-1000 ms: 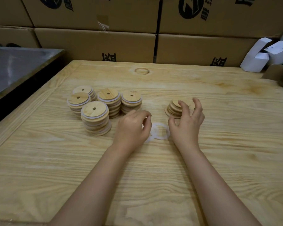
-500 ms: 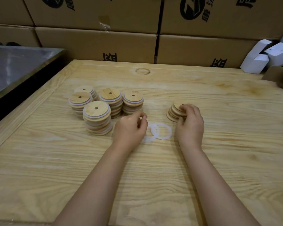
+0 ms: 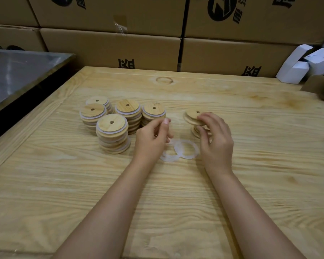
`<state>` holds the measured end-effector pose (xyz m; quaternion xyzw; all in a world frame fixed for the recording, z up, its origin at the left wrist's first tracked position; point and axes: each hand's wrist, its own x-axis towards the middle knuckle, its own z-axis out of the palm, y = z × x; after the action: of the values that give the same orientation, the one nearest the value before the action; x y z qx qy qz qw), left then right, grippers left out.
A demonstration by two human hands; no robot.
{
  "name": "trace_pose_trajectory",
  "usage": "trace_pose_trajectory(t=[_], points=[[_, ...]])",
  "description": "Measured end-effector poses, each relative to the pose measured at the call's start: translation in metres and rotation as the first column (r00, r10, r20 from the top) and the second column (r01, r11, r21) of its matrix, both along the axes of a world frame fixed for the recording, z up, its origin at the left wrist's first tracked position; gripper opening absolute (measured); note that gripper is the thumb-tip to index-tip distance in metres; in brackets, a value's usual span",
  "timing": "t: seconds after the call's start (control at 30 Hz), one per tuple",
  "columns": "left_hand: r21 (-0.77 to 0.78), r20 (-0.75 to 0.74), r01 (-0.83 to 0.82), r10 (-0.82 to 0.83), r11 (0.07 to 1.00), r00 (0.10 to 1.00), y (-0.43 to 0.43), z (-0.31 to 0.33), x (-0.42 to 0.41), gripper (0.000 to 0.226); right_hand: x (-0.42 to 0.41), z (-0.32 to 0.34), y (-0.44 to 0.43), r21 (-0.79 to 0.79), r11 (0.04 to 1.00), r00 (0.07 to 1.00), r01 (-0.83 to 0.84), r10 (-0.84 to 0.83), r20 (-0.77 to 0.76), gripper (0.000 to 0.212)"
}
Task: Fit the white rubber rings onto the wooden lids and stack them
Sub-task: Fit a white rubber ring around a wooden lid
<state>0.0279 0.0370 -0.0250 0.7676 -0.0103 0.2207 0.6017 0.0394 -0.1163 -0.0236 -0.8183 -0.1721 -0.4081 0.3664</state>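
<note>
Half a second ago the right-hand grip [image 3: 217, 144] lay on the small pile; now its fingers and thumb pinch the top wooden lid [image 3: 193, 114], raised and tilted above the bare lids [image 3: 196, 131] left below. The left-hand grip [image 3: 151, 139] has lifted off the wood, fingers curled and thumb tip up. Blur hides whether it pinches a ring. Two white rubber rings [image 3: 187, 148] lie overlapping on the worktop [image 3: 260, 156] between the hands, and a third may show faintly. Five stacks of ringed lids [image 3: 111, 128] crowd together just left of the left hand, touching or nearly so. The far edge of the worktop meets a wall of cardboard cartons [image 3: 110, 51]. The left edge drops to a dark gap beside a metal surface [image 3: 17, 71]. Plain wood runs right of the right hand toward white boxes [image 3: 306, 64] at the far corner, and toward the person.
</note>
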Motion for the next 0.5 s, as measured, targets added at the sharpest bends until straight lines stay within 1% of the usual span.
trace_pose_trajectory(t=[0.07,0.13,0.2,0.3,0.37,0.4,0.47,0.5], points=[[-0.213,-0.032,0.050,-0.058,0.976,0.998,-0.0021,0.0029,0.0033,0.019,-0.0038,-0.0018,0.0073,-0.098,0.989,0.992,-0.113,0.118,0.049,0.020],[-0.342,-0.044,0.069,-0.090,0.937,0.995,-0.0018,0.0036,0.0057,0.017,-0.0053,-0.0035,0.0122,-0.138,0.968,0.976,-0.210,0.215,0.020,0.021],[-0.385,-0.060,0.071,-0.101,0.920,0.993,0.0002,0.0021,0.0071,0.014,-0.0050,-0.0044,0.0126,-0.123,0.957,0.965,-0.264,0.260,-0.042,0.022],[-0.421,-0.082,0.052,-0.095,0.905,0.992,0.0026,-0.0003,0.0084,0.021,-0.0043,-0.0042,0.0120,-0.041,0.951,0.942,-0.306,0.297,-0.159,0.033],[-0.424,-0.091,0.030,-0.075,0.905,0.993,0.0021,-0.0006,0.0089,0.024,-0.0040,-0.0044,0.0122,-0.020,0.959,0.939,-0.283,0.273,-0.208,0.040],[-0.418,-0.087,0.022,-0.064,0.908,0.994,0.0014,-0.0007,0.0090,0.025,-0.0032,-0.0055,0.0119,-0.030,0.968,0.942,-0.249,0.234,-0.242,0.042],[-0.415,-0.079,0.019,-0.057,0.910,0.995,-0.0006,-0.0001,0.0082,0.025,0.0001,-0.0088,0.0099,-0.101,0.983,0.925,-0.154,0.107,-0.365,0.042],[-0.414,-0.080,0.023,-0.061,0.910,0.995,-0.0018,0.0006,0.0076,0.024,0.0023,-0.0108,0.0085,-0.176,0.979,0.905,-0.108,0.024,-0.424,0.040]])
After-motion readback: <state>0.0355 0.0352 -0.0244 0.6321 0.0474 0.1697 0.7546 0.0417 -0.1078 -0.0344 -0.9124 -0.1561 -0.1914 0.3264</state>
